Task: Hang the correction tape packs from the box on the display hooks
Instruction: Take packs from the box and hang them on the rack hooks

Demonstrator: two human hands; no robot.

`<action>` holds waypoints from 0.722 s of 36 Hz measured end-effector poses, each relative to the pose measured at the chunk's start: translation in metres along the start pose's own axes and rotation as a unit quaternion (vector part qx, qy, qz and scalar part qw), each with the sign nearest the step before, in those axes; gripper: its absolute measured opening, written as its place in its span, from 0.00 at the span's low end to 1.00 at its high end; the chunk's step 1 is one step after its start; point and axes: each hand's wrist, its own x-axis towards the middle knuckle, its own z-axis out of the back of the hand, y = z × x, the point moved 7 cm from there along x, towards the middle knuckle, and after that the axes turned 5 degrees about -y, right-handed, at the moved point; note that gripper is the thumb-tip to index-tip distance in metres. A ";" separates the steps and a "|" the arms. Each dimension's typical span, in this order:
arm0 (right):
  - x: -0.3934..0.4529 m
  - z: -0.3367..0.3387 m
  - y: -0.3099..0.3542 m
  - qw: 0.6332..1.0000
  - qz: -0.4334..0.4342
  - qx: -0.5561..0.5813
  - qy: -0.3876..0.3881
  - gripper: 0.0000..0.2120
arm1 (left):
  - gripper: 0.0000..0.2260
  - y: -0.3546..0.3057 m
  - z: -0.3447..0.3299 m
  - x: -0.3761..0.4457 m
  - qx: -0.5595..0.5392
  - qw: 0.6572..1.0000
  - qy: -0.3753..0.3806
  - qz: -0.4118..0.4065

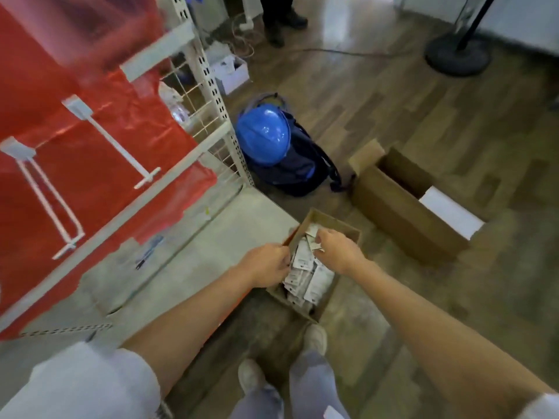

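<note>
Both hands' fingers (284, 261) hidden among blurred packs (305, 273).

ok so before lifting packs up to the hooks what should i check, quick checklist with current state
1. Right hand has a pack: ok, its fingers pinch a correction tape pack at the box top.
2. Left hand grip: cannot tell, it is at the box edge with its fingers hidden.
3. Packs left in the box: ok, many remain.
4. Display hooks free: ok, the two near ones hang bare on the red panel.
5. Path to the hooks clear: ok, nothing lies between box and hooks.
</note>
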 end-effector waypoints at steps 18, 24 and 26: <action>0.048 -0.141 -0.128 0.982 -0.132 0.116 0.069 0.14 | 0.08 0.025 -0.149 0.107 -0.113 0.990 0.045 0.076; 0.084 -0.193 -0.158 0.977 -0.153 0.124 0.079 0.14 | 0.09 0.048 -0.197 0.153 -0.135 0.984 0.057 0.102; 0.098 -0.213 -0.169 0.973 -0.167 0.134 0.084 0.14 | 0.08 0.057 -0.216 0.168 -0.141 0.983 0.058 0.104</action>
